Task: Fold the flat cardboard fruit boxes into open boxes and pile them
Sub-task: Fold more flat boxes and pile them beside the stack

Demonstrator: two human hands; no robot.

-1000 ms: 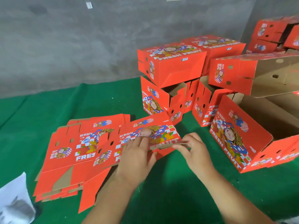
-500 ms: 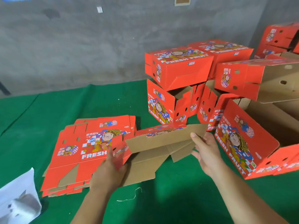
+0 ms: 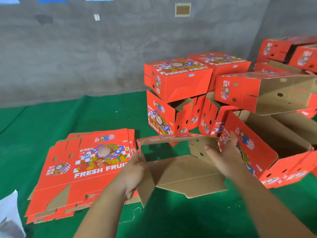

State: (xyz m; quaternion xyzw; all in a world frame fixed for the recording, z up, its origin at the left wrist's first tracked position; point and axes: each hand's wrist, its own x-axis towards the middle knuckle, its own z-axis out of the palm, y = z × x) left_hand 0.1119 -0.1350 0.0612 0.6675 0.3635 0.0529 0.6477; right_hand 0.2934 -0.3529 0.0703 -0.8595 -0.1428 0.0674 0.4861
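Note:
A half-opened red cardboard box (image 3: pixel 181 170) is held over the green cloth, its brown inside facing me and its flaps hanging down. My left hand (image 3: pixel 135 176) grips its left wall, fingers curled round the edge. My right hand (image 3: pixel 223 155) lies flat against the right wall with straight fingers. A stack of flat red "FRESH FRUIT" boxes (image 3: pixel 82 169) rests to the left. Folded boxes are piled behind and to the right (image 3: pixel 178 78).
A green cloth (image 3: pixel 85 115) covers the work surface, with a grey concrete wall (image 3: pixel 85 57) behind. A large open box (image 3: pixel 267 148) lies tilted at the right. A white bag (image 3: pixel 10 215) sits at the lower left corner. A thread (image 3: pixel 132 215) lies near the front.
The flat box has been lifted off the stack and pulled open into a tube. My hands have moved apart to its two side walls.

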